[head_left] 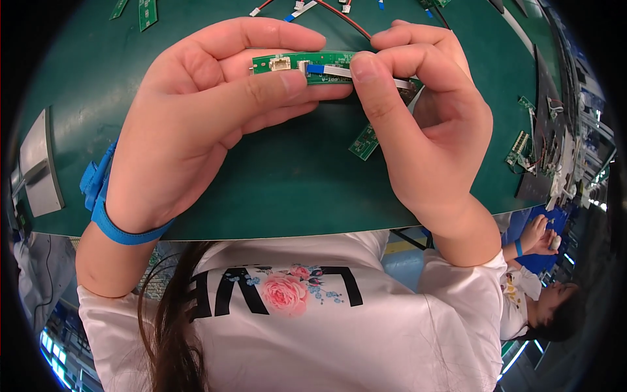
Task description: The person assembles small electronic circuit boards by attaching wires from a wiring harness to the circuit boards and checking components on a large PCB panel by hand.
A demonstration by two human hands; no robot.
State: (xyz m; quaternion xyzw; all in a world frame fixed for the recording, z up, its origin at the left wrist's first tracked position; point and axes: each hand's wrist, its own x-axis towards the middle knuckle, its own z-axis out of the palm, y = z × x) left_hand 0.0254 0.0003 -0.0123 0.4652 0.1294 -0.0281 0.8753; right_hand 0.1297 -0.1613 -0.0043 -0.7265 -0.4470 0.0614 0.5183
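The left hand [196,124] pinches a narrow green circuit board [294,63] between thumb and curled fingers, holding it level above the green work mat [294,176]; a small white connector [279,63] sits near the board's left end. The right hand [424,124] closes thumb and forefinger on a flat white ribbon cable [366,75] with a blue tip [315,68], the tip lying against the middle of the board. A blue wrist strap [104,202] circles the left wrist. Just below the right hand's fingers another small green board [364,142] lies on the mat. Red wires [343,18] and more connectors lie at the mat's far edge, green board strips [147,13] at the upper left, and a grey metal fixture [39,170] stands at the left rim. At the lower right, another person's hands [542,235] work over a blue surface.
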